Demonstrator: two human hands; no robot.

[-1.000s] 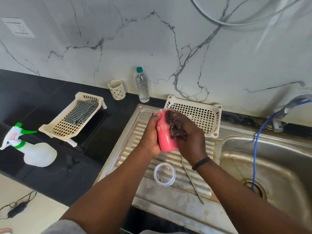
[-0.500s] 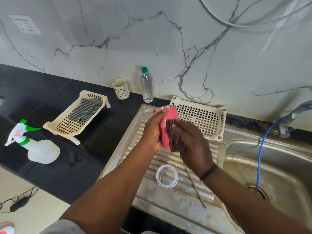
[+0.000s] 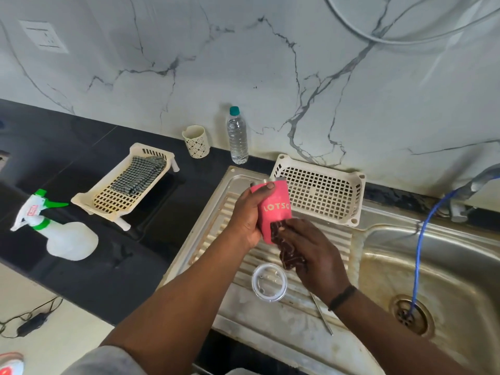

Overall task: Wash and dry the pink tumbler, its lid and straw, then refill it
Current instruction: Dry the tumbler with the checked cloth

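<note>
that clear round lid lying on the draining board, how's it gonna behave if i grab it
The clear lid looks thin plastic, so probably light and fairly stiff. It lies flat on the ribbed draining board, so unlikely to roll. If wet it may be slippery; wetness cannot be told.

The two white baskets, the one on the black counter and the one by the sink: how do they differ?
The counter basket holds a folded checked cloth; the sink basket holds nothing visible. The counter basket stands on short legs on the black counter; the sink basket sits at the back of the steel draining board, near the wall. Both are cream plastic with grid holes.
</note>
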